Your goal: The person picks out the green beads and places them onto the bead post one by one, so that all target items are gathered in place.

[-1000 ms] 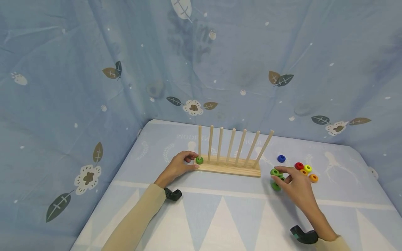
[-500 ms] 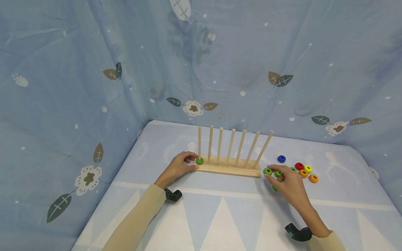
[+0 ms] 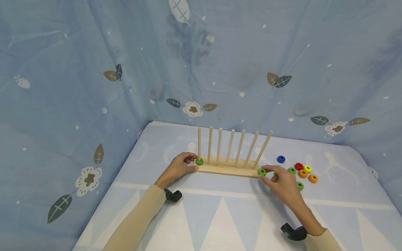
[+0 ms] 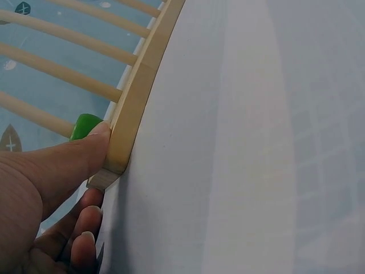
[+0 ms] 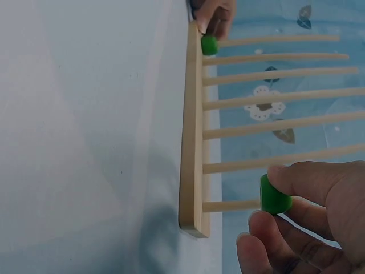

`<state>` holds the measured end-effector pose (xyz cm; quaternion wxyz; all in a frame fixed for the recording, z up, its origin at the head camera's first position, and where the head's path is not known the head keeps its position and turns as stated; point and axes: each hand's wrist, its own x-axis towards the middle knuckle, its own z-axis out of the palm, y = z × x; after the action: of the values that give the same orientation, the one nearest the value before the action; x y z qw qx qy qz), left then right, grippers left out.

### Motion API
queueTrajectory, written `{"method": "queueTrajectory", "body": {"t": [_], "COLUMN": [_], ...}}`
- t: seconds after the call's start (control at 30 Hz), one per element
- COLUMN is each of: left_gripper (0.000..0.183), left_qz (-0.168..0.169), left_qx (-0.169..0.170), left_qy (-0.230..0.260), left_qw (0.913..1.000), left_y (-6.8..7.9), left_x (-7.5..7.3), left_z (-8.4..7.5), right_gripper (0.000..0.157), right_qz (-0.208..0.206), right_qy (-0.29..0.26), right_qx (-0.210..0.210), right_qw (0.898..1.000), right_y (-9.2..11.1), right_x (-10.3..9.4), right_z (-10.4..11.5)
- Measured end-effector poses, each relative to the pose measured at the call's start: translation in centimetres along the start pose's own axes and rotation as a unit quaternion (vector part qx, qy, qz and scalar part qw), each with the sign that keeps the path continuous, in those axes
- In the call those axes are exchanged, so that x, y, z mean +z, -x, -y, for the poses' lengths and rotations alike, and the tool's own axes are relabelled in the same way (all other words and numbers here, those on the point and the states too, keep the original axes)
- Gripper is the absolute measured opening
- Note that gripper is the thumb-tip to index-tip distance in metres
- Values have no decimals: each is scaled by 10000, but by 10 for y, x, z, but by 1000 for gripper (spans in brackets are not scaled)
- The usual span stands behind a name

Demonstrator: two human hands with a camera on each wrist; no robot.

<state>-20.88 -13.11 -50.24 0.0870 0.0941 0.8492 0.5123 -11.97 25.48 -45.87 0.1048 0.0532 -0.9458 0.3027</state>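
Observation:
A wooden peg rack [image 3: 229,170] with a row of upright pegs stands on the table. My left hand [image 3: 179,166] holds its left end, the thumb along the front edge and the fingers curled at the end. One green bead [image 3: 199,161] sits at the foot of the leftmost peg, beside that thumb. Between thumb and fingers, my right hand [image 3: 284,181] pinches another green bead [image 5: 275,197]. That bead is level with the rack's right end and overlaps the base in the head view. The other pegs carry no beads.
Right of the rack lie loose beads: a blue one [image 3: 281,159], a red one [image 3: 299,166], a yellow one [image 3: 307,169], two orange ones [image 3: 313,178] and some green ones [image 3: 292,170], one partly hidden by my right hand. A patterned cloth [image 3: 245,62] hangs behind the table.
My right hand has lifted the pinched green bead from the green cluster and moved left to the rack's right end. More green beads show behind it. My left hand stays in place.

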Motion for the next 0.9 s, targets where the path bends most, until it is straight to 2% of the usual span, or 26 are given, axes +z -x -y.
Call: {"method": "queueTrajectory", "body": {"t": [0.43,0.73,0.9], "left_gripper": [42,43,43], "left_qz": [3,-30,-10], "left_qx": [-10,58,80], "left_qy": [50,-56,-42], "left_qw": [10000,10000,10000], "left_y": [0,-1,-1], "left_x": [0,0,0], "left_z": [0,0,1], "right_gripper": [37,33,33], "right_qz": [40,-76,-41], "right_qy": [-59,-341,-338], "right_qx": [-405,-890,-929], "right_qw": [9992,9954,9951], "right_y": [-4,-8,-11], "right_x": [11,19,22], "right_z": [10,21,26]}}
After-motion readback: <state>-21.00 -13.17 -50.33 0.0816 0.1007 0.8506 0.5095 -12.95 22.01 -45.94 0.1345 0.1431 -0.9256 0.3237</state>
